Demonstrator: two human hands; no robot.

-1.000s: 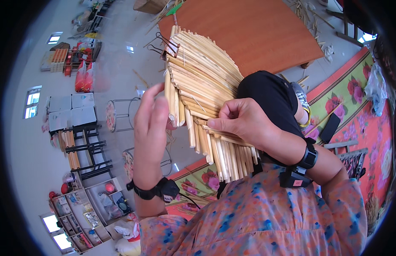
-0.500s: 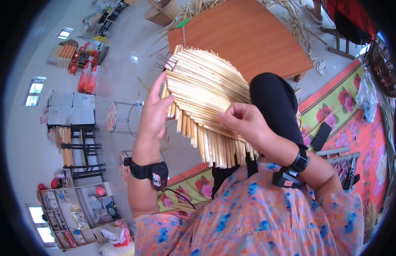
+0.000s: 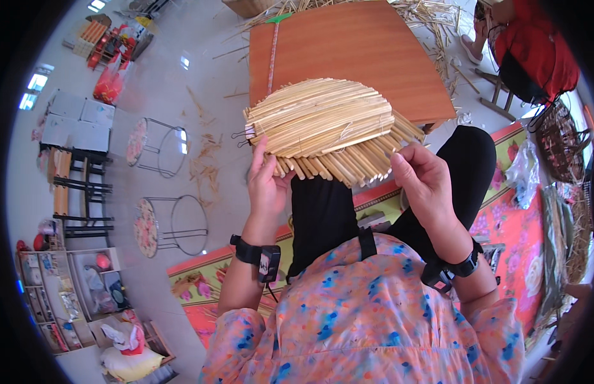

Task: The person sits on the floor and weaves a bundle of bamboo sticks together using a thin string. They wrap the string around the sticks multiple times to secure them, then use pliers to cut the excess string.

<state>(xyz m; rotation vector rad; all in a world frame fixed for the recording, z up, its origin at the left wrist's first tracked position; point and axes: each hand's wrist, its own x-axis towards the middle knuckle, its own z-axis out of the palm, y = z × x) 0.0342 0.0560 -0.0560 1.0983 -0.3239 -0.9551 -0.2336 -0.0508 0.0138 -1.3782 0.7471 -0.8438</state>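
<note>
A woven panel of pale straw stalks [image 3: 322, 115], oval on its far side with uneven stalk ends fanning out along the near side, is held up over my lap. My left hand [image 3: 266, 182] grips its near left edge, the thumb and a finger showing by the stalks and the rest partly hidden beneath. Beside that hand a binder clip [image 3: 249, 133] is fixed on the panel's left end. My right hand [image 3: 425, 179] is pinched closed just off the panel's right stalk ends. Whatever lies between its fingertips is too small to make out.
Beyond the panel stands a low brown wooden table [image 3: 348, 45] with a green-headed stick [image 3: 274, 51] on it. Loose straw [image 3: 431, 32] litters the floor behind. Two round stools [image 3: 146, 227] stand to the left. A person's red clothing [image 3: 534, 51] shows at far right, above a dark basket [image 3: 559, 141].
The panel has turned so its stalks lie more level, and my view has shifted. My right hand has moved from over the panel's middle to beyond its right edge. My left hand keeps its grip.
</note>
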